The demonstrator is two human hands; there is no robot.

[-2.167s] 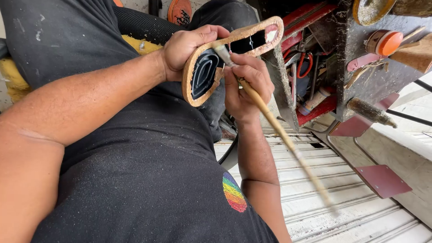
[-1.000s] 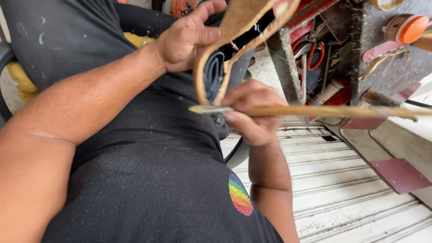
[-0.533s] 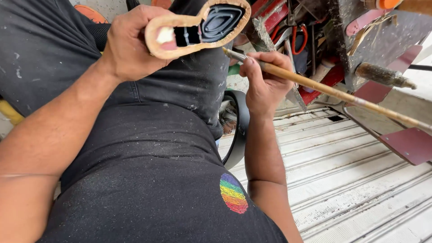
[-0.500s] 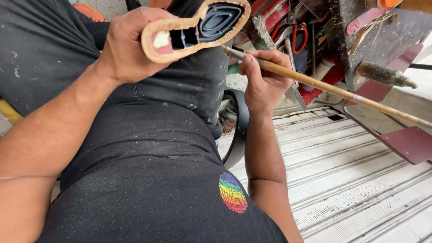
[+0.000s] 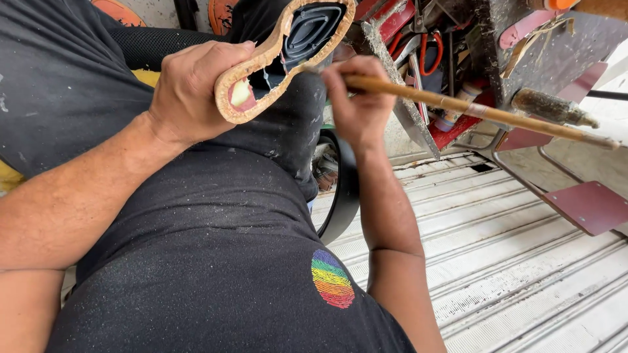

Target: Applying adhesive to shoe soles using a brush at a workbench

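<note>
Since half a second back the sole (image 5: pixel 288 55) has barely shifted, just tipped a little so the black rubber insert faces up more, and the stick (image 5: pixel 471 108) has swung flatter with its tip now at the sole's edge. Sole sits up top, long axis running from about 8 o'clock at the tan heel end to 2 o'clock at the black end. Left hand (image 5: pixel 196 91) is wrapped around the heel end from the 9 o'clock side, fingers clamped on the rim, thumb hidden behind. Right hand (image 5: pixel 360 101) is just beside the sole at 3 o'clock, fingers pinched tight on the stick near its working tip. That stick trails away toward 4 o'clock, well past the hand, over the ribbed metal floor (image 5: pixel 523 274). So the tip meets the sole from its right side, roughly mid-length. Behind it all there's a cluttered red toolbox (image 5: pixel 451 127) at 1 o'clock, with red-handled pliers (image 5: pixel 428 49) in it.
</note>
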